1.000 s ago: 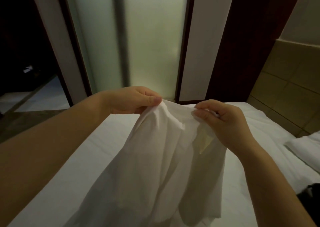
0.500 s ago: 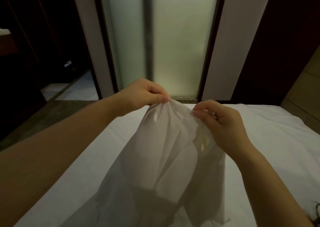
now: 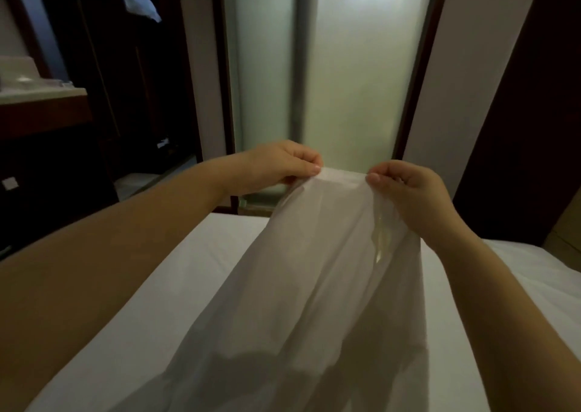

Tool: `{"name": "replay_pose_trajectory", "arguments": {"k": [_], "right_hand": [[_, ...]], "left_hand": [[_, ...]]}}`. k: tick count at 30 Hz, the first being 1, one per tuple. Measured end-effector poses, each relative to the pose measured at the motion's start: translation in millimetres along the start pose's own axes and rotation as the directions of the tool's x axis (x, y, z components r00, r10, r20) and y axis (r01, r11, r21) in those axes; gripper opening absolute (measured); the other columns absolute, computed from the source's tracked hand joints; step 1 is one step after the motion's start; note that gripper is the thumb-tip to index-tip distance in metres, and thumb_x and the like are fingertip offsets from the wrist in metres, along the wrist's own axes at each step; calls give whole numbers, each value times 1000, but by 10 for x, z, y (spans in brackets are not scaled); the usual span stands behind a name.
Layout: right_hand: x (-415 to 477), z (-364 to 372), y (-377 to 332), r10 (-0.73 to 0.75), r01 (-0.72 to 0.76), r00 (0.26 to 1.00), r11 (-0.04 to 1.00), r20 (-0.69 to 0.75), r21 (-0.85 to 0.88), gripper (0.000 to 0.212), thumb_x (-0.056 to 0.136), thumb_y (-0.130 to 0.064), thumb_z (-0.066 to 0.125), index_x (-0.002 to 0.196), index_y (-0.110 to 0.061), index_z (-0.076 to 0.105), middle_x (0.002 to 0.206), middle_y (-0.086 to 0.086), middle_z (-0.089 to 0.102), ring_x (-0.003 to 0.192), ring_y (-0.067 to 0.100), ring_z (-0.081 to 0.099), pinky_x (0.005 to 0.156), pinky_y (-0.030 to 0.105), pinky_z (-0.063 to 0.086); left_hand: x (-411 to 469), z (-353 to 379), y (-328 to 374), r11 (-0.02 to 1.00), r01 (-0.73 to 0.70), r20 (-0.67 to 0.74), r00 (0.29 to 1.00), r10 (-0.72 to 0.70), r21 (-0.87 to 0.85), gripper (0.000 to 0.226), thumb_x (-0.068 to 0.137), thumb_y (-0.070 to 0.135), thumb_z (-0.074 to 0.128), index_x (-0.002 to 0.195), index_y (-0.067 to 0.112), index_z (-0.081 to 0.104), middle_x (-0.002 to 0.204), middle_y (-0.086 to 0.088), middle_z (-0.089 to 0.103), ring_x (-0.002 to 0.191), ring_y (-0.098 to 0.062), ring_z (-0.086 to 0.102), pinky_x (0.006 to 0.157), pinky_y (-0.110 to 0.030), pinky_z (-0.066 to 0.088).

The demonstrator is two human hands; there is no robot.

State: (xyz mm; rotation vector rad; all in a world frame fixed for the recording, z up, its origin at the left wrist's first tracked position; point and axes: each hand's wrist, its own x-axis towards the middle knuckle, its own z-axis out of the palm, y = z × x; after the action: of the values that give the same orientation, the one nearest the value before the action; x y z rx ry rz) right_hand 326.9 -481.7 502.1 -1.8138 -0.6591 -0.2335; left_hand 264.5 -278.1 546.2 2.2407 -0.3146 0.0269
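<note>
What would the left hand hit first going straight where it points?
Probably the pale frosted glass panel ahead; the left hand aims just above the right hand, but depth is unclear.

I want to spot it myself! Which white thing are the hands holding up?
Start at the big white bed in front of the frosted glass door. Above it, the left hand and right hand pinch a thin white cloth. Unlike the flat bed, it hangs in folds, half see-through.

Dim, soft-focus room, backlit by a glowing frosted glass panel [image 3: 361,75]; dark, wide-angle-bent edges.
</note>
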Motion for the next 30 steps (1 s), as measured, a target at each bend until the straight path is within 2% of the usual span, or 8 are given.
{"name": "replay_pose_trajectory", "arguments": {"k": [7, 12, 15, 18, 20, 23, 26, 30], "right_hand": [[168, -239, -2, 3, -1, 999, 998, 33, -56, 21, 89, -19, 62, 69, -23, 65, 67, -1, 55, 64, 16, 49, 62, 26, 41], [239, -367, 1, 4, 0, 997, 998, 71, -56, 16, 91, -22, 59, 78, -20, 67, 76, 2, 61, 70, 16, 54, 70, 31, 46], [370, -519, -83, -69, 73, 996, 995, 65, -74, 16, 91, -23, 59, 77, -26, 67, 77, -4, 63, 69, 10, 56, 69, 24, 48], [638, -654, -248, -178, 174, 984, 976, -21, -128, 22, 91, -22, 60, 72, -32, 64, 72, -10, 61, 62, 2, 53, 58, 12, 44], [944, -720, -430, -230, 214, 970, 961, -75, -173, 21, 91, -20, 59, 72, -29, 62, 72, -10, 59, 65, 5, 53, 58, 15, 43], [1461, -797, -905, -316, 280, 943, 923, -106, -264, 10, 94, -19, 56, 87, -18, 64, 78, -7, 58, 73, 9, 53, 62, 17, 40], [1886, -899, -1553, -419, 349, 884, 887, -209, -303, 14, 92, -18, 57, 95, -10, 68, 86, 0, 61, 80, 14, 55, 70, 23, 40], [2230, -1013, -2497, -556, 457, 783, 818, -280, -348, 14, 89, -18, 59, 91, -9, 70, 89, 7, 64, 84, 19, 55, 71, 26, 40]], "left_hand": [[181, -71, 171, 974, 14, 106, 994, -38, 226, 29, 97, 18, 42, 70, 18, 52, 66, 8, 47, 62, -1, 44, 63, -11, 42], [339, -96, 268, 970, -49, 8, 999, 48, 239, 22, 97, 18, 45, 78, 19, 55, 69, 9, 48, 65, -3, 43, 62, -11, 39], [466, -149, 397, 947, -102, -78, 988, 131, 303, 24, 97, 15, 47, 75, 23, 55, 68, 13, 51, 61, 5, 46, 65, -8, 38], [624, -296, 621, 920, -134, -147, 969, 200, 369, 22, 96, 14, 48, 76, 21, 55, 70, 9, 51, 59, 6, 45, 62, -8, 37], [764, -498, 872, 906, -127, -152, 967, 203, 405, 17, 96, 15, 47, 83, 16, 58, 74, 6, 52, 62, 3, 46, 60, -10, 38], [913, -927, 1302, 903, -93, -178, 967, 182, 419, 21, 96, 16, 44, 81, 14, 59, 72, 3, 49, 63, -7, 42, 60, -18, 36], [948, -1407, 1714, 946, -147, -217, 952, 215, 289, 25, 96, 16, 43, 74, 13, 53, 66, 1, 41, 58, -9, 35, 57, -22, 31], [806, -2015, 2277, 942, -273, -341, 882, 325, 192, 24, 98, 12, 41, 74, 11, 47, 61, 1, 37, 54, -8, 32, 47, -17, 29]]}}
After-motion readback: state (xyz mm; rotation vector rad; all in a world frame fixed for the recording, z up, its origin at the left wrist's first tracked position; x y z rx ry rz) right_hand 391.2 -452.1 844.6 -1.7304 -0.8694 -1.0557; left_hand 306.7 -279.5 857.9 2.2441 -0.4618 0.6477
